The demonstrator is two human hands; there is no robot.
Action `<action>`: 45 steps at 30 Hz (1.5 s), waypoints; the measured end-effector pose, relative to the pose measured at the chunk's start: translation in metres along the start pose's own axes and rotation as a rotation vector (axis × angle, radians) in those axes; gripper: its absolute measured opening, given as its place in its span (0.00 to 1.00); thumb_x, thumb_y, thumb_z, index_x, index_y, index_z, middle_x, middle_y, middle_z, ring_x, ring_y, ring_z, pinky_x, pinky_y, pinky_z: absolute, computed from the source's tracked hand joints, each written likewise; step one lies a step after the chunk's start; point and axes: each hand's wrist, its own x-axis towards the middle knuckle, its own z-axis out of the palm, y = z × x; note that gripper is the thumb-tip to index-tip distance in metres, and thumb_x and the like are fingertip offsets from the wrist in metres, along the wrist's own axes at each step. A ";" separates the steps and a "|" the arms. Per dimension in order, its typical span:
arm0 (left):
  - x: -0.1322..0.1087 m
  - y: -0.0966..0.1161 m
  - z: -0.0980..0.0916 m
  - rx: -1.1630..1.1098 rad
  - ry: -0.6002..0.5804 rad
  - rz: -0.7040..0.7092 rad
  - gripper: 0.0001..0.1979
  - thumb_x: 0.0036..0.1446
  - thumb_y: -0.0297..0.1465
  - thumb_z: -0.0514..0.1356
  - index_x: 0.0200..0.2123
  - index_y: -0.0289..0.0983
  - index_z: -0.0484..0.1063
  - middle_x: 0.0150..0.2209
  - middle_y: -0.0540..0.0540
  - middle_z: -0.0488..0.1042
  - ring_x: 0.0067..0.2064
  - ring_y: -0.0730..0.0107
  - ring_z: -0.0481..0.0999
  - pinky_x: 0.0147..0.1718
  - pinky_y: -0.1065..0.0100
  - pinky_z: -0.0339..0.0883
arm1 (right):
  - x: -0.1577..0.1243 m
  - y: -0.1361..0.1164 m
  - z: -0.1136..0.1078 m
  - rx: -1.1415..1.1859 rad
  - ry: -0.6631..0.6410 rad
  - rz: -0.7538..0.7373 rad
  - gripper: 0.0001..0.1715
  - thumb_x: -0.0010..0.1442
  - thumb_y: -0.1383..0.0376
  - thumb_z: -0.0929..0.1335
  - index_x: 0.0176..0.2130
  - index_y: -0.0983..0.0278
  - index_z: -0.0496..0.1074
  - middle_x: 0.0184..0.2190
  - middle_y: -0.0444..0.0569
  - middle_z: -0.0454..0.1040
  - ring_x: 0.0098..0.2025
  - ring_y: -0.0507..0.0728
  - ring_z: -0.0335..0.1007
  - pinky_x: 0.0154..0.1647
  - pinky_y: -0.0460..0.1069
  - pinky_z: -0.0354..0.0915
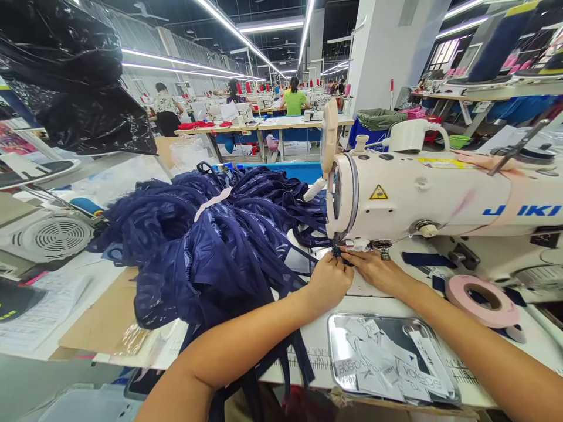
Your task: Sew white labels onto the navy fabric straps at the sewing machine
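The small dark navy fabric piece (336,251) lies under the left end of the rounded white sewing machine (396,193); the left hand (331,282) grips it closely, the right hand's (373,268) grip I cannot tell — best keep fabric flat; fingers clear.

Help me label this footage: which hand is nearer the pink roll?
Right. The right hand, at the sewing machine, is left of the pink roll in the picture; the left hand is farther left, beyond the right hand.
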 end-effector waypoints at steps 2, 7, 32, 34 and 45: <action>0.001 0.000 0.001 0.003 0.005 -0.010 0.07 0.54 0.22 0.53 0.33 0.26 0.70 0.32 0.37 0.75 0.34 0.64 0.75 0.39 0.62 0.62 | 0.001 -0.002 -0.003 -0.015 -0.008 0.018 0.23 0.55 0.76 0.57 0.46 0.65 0.71 0.39 0.53 0.76 0.35 0.56 0.73 0.32 0.49 0.71; 0.002 -0.001 0.003 0.025 0.011 -0.011 0.09 0.55 0.21 0.51 0.36 0.24 0.70 0.32 0.37 0.75 0.34 0.65 0.75 0.45 0.61 0.61 | 0.002 -0.002 0.000 -0.024 -0.020 0.047 0.24 0.55 0.75 0.57 0.48 0.64 0.70 0.39 0.53 0.76 0.35 0.57 0.73 0.34 0.51 0.71; -0.033 -0.044 -0.010 -0.216 -0.055 0.059 0.16 0.57 0.25 0.50 0.50 0.34 0.65 0.51 0.39 0.68 0.55 0.58 0.64 0.56 0.40 0.42 | -0.004 -0.021 -0.009 0.073 0.001 -0.023 0.21 0.58 0.60 0.62 0.48 0.69 0.67 0.42 0.58 0.69 0.42 0.61 0.65 0.40 0.57 0.67; -0.033 -0.043 -0.009 -0.199 -0.066 0.052 0.17 0.57 0.25 0.50 0.50 0.33 0.64 0.52 0.38 0.68 0.55 0.58 0.63 0.55 0.40 0.43 | -0.003 -0.021 -0.009 0.061 0.007 -0.025 0.21 0.58 0.60 0.63 0.48 0.70 0.67 0.42 0.58 0.69 0.42 0.61 0.66 0.39 0.57 0.67; -0.035 -0.037 -0.011 -0.211 -0.145 -0.030 0.22 0.53 0.24 0.52 0.53 0.34 0.62 0.55 0.38 0.64 0.58 0.57 0.59 0.56 0.42 0.43 | -0.001 -0.025 -0.007 0.069 -0.010 0.011 0.24 0.58 0.59 0.63 0.49 0.72 0.66 0.42 0.59 0.69 0.41 0.61 0.67 0.39 0.57 0.68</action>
